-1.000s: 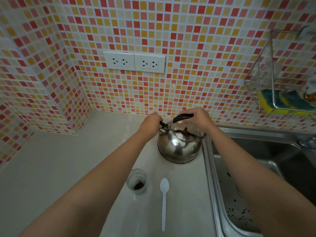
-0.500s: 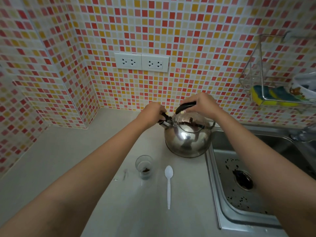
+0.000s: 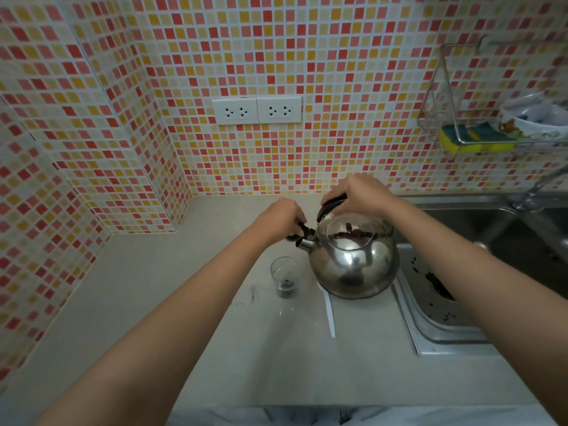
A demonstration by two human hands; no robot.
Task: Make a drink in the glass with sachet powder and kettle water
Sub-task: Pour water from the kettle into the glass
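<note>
A shiny steel kettle (image 3: 353, 265) with a black handle is held over the counter, beside the sink. My right hand (image 3: 358, 193) grips its handle from above. My left hand (image 3: 281, 218) pinches the black cap at the spout (image 3: 302, 239). Just below the spout stands a small clear glass (image 3: 284, 276) with dark powder at its bottom. A white plastic spoon (image 3: 329, 312) lies on the counter to the right of the glass; the kettle hides its bowl.
The grey counter (image 3: 153, 302) meets tiled walls at the back and left. A steel sink (image 3: 461, 290) with dark specks lies right of the kettle, with a tap (image 3: 534, 192) behind it. A wire rack (image 3: 461, 130) with sponges hangs above. Wall sockets (image 3: 256, 110) sit behind.
The kettle has come nearer to the glass, and its body now covers the spoon's bowl. Both hands keep their hold. The view has tilted, showing more of the counter's front edge.
</note>
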